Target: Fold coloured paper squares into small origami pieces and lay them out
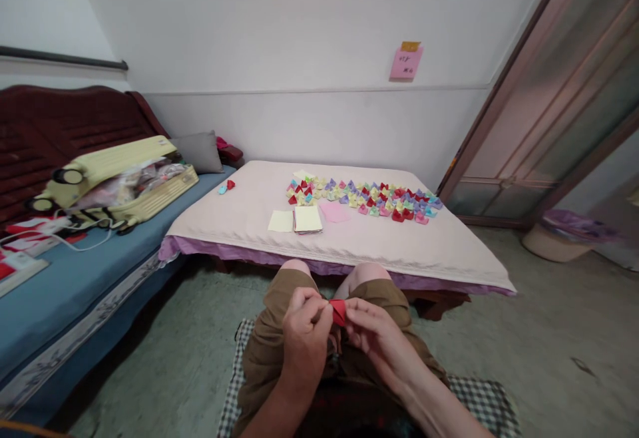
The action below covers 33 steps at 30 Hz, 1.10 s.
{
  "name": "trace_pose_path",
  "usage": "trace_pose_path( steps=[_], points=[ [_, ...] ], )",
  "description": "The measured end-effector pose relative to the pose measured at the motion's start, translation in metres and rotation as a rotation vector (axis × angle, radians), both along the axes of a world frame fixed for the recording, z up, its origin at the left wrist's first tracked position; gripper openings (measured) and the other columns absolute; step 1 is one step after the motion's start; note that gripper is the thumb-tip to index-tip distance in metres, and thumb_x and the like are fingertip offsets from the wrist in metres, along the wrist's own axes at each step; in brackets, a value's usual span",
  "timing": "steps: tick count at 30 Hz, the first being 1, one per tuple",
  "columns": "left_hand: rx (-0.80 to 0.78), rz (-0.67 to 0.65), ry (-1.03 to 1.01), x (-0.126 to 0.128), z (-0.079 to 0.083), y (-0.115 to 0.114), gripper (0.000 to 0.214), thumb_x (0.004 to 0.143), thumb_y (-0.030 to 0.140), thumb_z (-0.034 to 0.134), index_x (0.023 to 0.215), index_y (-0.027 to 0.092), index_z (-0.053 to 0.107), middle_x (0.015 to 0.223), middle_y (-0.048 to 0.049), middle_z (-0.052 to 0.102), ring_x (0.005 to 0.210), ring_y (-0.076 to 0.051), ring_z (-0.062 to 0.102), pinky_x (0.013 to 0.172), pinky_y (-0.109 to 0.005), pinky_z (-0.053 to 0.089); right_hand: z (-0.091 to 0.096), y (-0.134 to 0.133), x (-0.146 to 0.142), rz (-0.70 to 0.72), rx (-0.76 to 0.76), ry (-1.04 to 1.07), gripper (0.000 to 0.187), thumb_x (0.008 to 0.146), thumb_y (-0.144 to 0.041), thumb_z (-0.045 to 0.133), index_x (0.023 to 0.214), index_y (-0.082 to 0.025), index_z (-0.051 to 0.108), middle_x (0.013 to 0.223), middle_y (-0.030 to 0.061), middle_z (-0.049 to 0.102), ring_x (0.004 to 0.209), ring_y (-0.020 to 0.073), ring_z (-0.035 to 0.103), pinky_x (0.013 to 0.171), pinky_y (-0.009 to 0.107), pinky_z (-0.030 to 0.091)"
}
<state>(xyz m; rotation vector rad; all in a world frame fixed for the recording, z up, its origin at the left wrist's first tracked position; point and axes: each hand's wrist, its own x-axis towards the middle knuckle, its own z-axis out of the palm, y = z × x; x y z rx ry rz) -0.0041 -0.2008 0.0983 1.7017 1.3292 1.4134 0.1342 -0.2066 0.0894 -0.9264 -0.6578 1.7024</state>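
Note:
A small piece of folded red paper (338, 313) is held above my lap, between both hands. My left hand (307, 321) pinches its left side, with the fingers curled in. At the right side, my right hand (374, 328) grips it between thumb and fingers. Beyond my knees, a stack of square paper (308, 219) with a pale yellow sheet on top lies on the low covered table. A loose pale yellow sheet (280, 221) is left of the stack and a pink sheet (335, 212) is right of it. Behind them spread many small folded paper pieces (372, 197) in several colours.
The low table (214, 215) has a pale pink cover. On the left, an open yellow suitcase (120, 185) rests on a blue-covered seat (100, 251). A bin (562, 238) with a purple liner stands at right. A pink note (406, 63) is taped to the wall.

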Motion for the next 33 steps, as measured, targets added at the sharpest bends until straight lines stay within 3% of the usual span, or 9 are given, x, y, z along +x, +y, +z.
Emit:
trace_pose_path(
  steps=[3,6,18,21,26,30,33],
  points=[
    [-0.042,0.037,-0.051,0.001,-0.002,0.002,0.023,0.078,0.011,0.058,0.058,0.02,0.066,0.075,-0.0014,0.055,0.073,-0.016,0.055,0.069,-0.026,0.042,-0.003,-0.003,-0.006,-0.01,0.1,-0.22,0.018,0.063,-0.018,0.077,0.077,-0.014,0.067,0.055,-0.0045,0.055,0.046,0.007,0.039,0.045,0.019,0.029],
    [-0.038,0.042,-0.064,0.002,-0.003,0.003,0.023,0.078,0.011,0.059,0.058,0.02,0.066,0.075,-0.0012,0.055,0.072,-0.016,0.055,0.068,-0.025,0.042,-0.006,-0.003,-0.011,-0.055,0.14,-0.356,0.014,0.069,-0.027,0.072,0.072,-0.016,0.064,0.05,-0.0065,0.05,0.043,0.0072,0.036,0.043,0.02,0.025],
    [0.063,-0.001,0.056,0.01,-0.005,-0.007,0.018,0.082,0.016,0.056,0.071,0.022,0.069,0.077,-0.004,0.056,0.077,-0.019,0.054,0.075,-0.03,0.043,-0.007,-0.002,-0.015,-0.19,0.127,-0.346,0.018,0.069,-0.031,0.07,0.063,-0.019,0.058,0.047,-0.0071,0.047,0.041,0.0078,0.034,0.041,0.022,0.025],
    [-0.012,-0.064,-0.023,0.008,0.002,-0.008,0.023,0.086,0.019,0.051,0.071,0.021,0.068,0.083,-0.0049,0.058,0.081,-0.019,0.056,0.077,-0.03,0.044,-0.009,0.0,-0.012,-0.186,0.116,-0.314,0.018,0.07,-0.03,0.069,0.063,-0.018,0.057,0.047,-0.007,0.048,0.04,0.0071,0.034,0.041,0.021,0.024],
    [-0.219,0.04,-0.309,-0.003,0.005,0.006,0.007,0.075,0.018,0.062,0.081,0.019,0.063,0.095,-0.0056,0.06,0.09,-0.02,0.058,0.079,-0.029,0.045,-0.006,0.002,-0.001,-0.127,0.099,-0.276,0.02,0.072,-0.029,0.068,0.062,-0.016,0.057,0.046,-0.0053,0.049,0.041,0.0063,0.034,0.043,0.02,0.025],
    [-0.488,-0.126,-0.467,-0.006,-0.002,0.015,0.026,0.067,0.02,0.067,0.091,0.015,0.06,0.077,-0.0032,0.064,0.072,-0.017,0.061,0.067,-0.027,0.047,-0.003,0.003,0.004,-0.084,0.087,-0.287,0.019,0.07,-0.028,0.068,0.061,-0.016,0.056,0.046,-0.0053,0.049,0.04,0.0061,0.033,0.043,0.02,0.024],
    [-0.541,-0.199,-0.459,-0.003,-0.007,0.016,0.026,0.068,0.023,0.064,0.092,0.013,0.059,0.063,0.0004,0.062,0.054,-0.013,0.056,0.055,-0.025,0.044,-0.004,0.003,0.005,-0.067,0.092,-0.336,0.016,0.069,-0.026,0.065,0.06,-0.015,0.057,0.045,-0.0051,0.049,0.04,0.0059,0.033,0.043,0.02,0.022]
  ],
)
